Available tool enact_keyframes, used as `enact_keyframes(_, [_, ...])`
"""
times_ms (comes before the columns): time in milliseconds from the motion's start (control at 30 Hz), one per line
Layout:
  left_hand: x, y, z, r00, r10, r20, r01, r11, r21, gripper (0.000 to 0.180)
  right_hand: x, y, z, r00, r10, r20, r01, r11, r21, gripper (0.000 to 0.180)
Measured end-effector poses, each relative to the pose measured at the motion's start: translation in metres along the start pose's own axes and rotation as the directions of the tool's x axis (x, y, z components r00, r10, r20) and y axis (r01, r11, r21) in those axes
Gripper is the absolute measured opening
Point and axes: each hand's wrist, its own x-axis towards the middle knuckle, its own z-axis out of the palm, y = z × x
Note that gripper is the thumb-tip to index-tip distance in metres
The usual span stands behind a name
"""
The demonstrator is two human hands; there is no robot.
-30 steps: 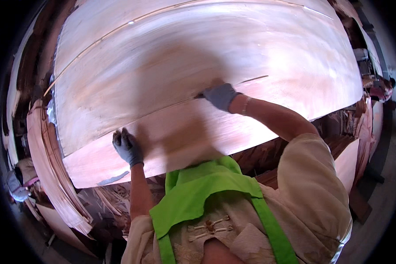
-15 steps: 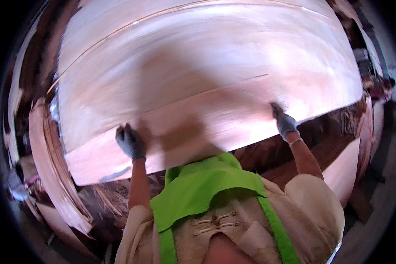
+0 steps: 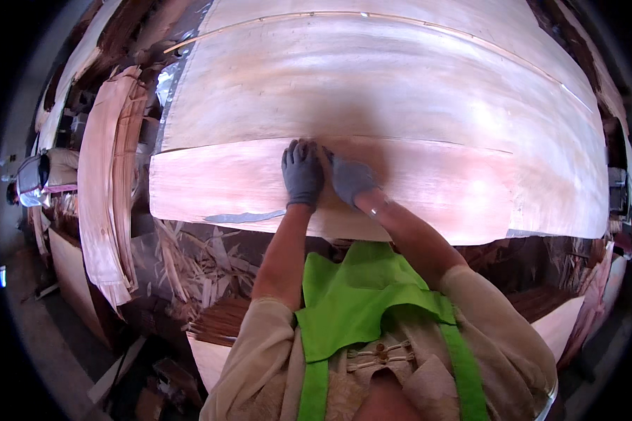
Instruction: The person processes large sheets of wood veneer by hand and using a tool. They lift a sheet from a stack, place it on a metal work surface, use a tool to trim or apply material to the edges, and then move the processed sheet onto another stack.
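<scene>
Both gloved hands flat, side by side, fingers spread, nothing grasped: left hand (image 3: 302, 172) and right hand (image 3: 350, 179) press on the near veneer sheet (image 3: 435, 189), mid-counter. Larger sheet (image 3: 372, 84) lies beyond. Wood scraps (image 3: 196, 263), probably offcuts, near left.

Bright overhead light, a soft shadow across the veneer sheet (image 3: 400, 91), heavy fisheye bending, dark rim.
</scene>
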Motion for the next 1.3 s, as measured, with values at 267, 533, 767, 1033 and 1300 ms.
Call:
enact_keyframes(267, [-0.002, 0.006, 0.006, 0.990, -0.074, 0.117, 0.060, 0.991, 0.116, 0.063, 0.059, -0.043, 0.012, 0.996, 0.062, -0.066, -0.076, 0.967, -0.245, 0.025])
enact_keyframes(533, [0.001, 0.005, -0.001, 0.978, -0.138, 0.156, 0.129, 0.989, 0.071, 0.061, -0.005, -0.019, 0.006, 0.999, -0.010, 0.035, 0.022, 0.932, -0.362, 0.019])
enact_keyframes(767, [-0.004, 0.004, 0.003, 0.999, 0.036, -0.031, -0.039, 0.996, -0.085, 0.048, -0.030, 0.025, 0.025, 0.999, -0.011, 0.040, 0.022, 0.958, -0.287, 0.022])
enact_keyframes(1033, [-0.016, 0.035, 0.021, 0.996, 0.085, -0.030, -0.089, 0.980, -0.178, 0.044, -0.054, 0.079, -0.005, 0.986, -0.139, 0.091, 0.159, 0.945, -0.287, 0.025])
enact_keyframes(1300, [-0.006, 0.055, 0.006, 0.996, 0.060, 0.073, -0.074, 0.976, 0.206, 0.044, -0.110, 0.222, -0.075, 0.951, -0.305, -0.060, 0.299, 0.950, -0.087, 0.039])
